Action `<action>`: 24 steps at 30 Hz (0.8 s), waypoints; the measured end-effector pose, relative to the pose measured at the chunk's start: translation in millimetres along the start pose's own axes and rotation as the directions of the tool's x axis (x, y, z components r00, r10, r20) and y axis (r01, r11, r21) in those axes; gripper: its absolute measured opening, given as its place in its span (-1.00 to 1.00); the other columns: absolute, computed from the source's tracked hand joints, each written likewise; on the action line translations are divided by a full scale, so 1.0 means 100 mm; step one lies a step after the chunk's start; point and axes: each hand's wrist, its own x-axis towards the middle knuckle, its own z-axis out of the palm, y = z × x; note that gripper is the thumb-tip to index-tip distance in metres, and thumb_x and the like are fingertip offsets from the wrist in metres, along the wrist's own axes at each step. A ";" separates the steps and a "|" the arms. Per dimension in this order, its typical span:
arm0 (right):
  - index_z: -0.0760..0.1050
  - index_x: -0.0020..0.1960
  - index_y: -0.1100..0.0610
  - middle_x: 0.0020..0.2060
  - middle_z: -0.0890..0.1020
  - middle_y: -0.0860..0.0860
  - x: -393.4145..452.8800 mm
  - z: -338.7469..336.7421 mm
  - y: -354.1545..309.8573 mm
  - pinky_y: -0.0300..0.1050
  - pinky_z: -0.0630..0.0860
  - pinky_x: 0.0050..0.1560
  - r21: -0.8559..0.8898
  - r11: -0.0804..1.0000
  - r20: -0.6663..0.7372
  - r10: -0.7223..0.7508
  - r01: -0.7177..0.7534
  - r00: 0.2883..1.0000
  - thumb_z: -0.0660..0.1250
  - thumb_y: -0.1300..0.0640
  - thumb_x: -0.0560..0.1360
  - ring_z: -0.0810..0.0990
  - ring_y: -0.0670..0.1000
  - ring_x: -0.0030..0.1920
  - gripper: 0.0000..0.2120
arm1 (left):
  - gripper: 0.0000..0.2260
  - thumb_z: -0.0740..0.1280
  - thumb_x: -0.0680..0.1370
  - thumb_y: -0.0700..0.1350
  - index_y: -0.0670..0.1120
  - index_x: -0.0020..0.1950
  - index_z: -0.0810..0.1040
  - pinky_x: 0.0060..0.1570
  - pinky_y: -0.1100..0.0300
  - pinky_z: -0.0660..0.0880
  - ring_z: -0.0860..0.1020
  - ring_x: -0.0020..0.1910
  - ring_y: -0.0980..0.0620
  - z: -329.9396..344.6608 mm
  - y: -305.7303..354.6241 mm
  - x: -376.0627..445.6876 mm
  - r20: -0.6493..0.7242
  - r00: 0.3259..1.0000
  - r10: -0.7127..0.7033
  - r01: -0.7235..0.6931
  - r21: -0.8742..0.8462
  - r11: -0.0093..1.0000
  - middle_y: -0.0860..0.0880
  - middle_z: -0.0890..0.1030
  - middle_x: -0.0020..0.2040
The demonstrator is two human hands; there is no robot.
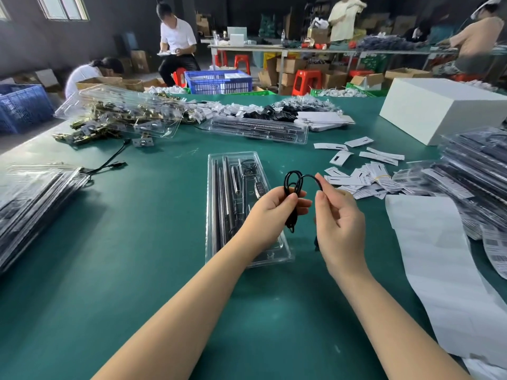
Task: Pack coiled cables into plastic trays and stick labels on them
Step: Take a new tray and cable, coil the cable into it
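Both hands hold the cable [297, 185] above the worktop [137, 242], left hand [274, 212] gripping the coil, right hand [337, 215] pinching the loop, with the tray [219, 171] lengthwise just beneath the left hand.

A thin black coiled cable [295, 185] is held above the green table, wound into 2 visible loops, 1 plug end hanging down. A long clear plastic tray [219, 215] lies flat just behind it, holding dark rods and a small coiled cable.
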 end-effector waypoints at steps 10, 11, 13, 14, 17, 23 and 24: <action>0.37 -0.14 -0.08 -0.29 0.68 -0.17 -0.06 0.06 0.03 -0.27 0.55 -0.18 -0.021 0.998 -0.016 0.051 -0.051 0.999 0.49 0.23 0.41 0.65 -0.18 -0.25 -0.66 | -0.71 0.26 0.50 0.10 -0.10 0.02 0.53 0.10 -0.07 0.53 0.56 -0.06 -0.05 0.08 -0.04 -0.04 0.005 0.998 -0.058 0.059 -0.089 0.994 -0.12 0.59 -0.05; 0.37 -0.12 -0.10 -0.27 0.67 -0.16 -0.06 0.06 0.03 -0.27 0.55 -0.18 -0.059 0.998 0.033 0.022 -0.020 0.999 0.49 0.24 0.41 0.65 -0.17 -0.24 -0.65 | -0.77 0.24 0.55 0.05 -0.09 0.00 0.54 0.07 -0.06 0.54 0.59 -0.05 -0.07 0.08 -0.04 -0.02 -0.023 0.998 -0.052 0.049 -0.113 0.992 -0.13 0.62 -0.04; 0.39 -0.08 -0.16 -0.18 0.63 -0.17 -0.06 0.05 0.03 -0.33 0.51 -0.18 -0.120 0.991 0.162 -0.035 0.055 0.986 0.51 0.25 0.39 0.61 -0.15 -0.21 -0.59 | -0.77 0.16 0.65 -0.04 -0.08 -0.06 0.55 -0.08 0.05 0.58 0.62 -0.12 -0.06 0.06 -0.06 0.01 -0.117 0.991 -0.058 0.039 -0.162 0.986 -0.10 0.65 -0.12; 0.39 -0.06 -0.18 -0.13 0.60 -0.19 -0.06 0.05 0.03 -0.38 0.47 -0.17 -0.147 0.984 0.217 -0.068 0.101 0.974 0.52 0.24 0.37 0.58 -0.15 -0.19 -0.57 | -0.74 0.13 0.67 -0.05 -0.07 -0.09 0.55 -0.15 0.10 0.56 0.60 -0.19 -0.03 0.04 -0.07 0.03 -0.149 0.986 -0.069 0.039 -0.196 0.980 -0.07 0.64 -0.18; 0.36 0.00 -0.17 -0.04 0.46 -0.26 -0.05 0.02 0.06 -0.38 0.44 -0.19 -0.297 0.934 0.305 -0.103 0.198 0.947 0.55 0.12 0.34 0.50 -0.17 -0.16 -0.57 | -0.74 0.11 0.68 -0.04 -0.09 -0.02 0.54 -0.21 0.16 0.55 0.61 -0.23 0.00 -0.03 -0.06 0.04 -0.152 0.983 -0.099 0.043 -0.334 0.942 -0.02 0.67 -0.20; 0.45 -0.19 0.01 -0.30 0.66 0.03 0.03 -0.08 0.11 -0.10 0.57 -0.23 -0.100 0.949 0.352 0.315 -0.300 0.881 0.56 0.13 0.35 0.64 0.03 -0.36 -0.73 | -0.78 0.16 0.66 -0.03 -0.13 0.08 0.52 -0.07 0.13 0.58 0.66 -0.11 0.02 -0.13 -0.04 0.05 -0.133 0.982 -0.133 0.030 -0.587 0.809 -0.01 0.67 -0.19; 0.48 -0.18 0.06 -0.33 0.66 0.03 0.06 -0.11 0.10 -0.12 0.58 -0.28 -0.016 0.928 0.373 0.351 -0.372 0.859 0.54 0.19 0.36 0.63 0.02 -0.38 -0.77 | -0.79 0.16 0.65 -0.04 -0.12 0.09 0.52 -0.10 0.14 0.58 0.66 -0.13 0.03 -0.14 -0.04 0.05 -0.141 0.980 -0.141 0.030 -0.595 0.803 0.00 0.66 -0.21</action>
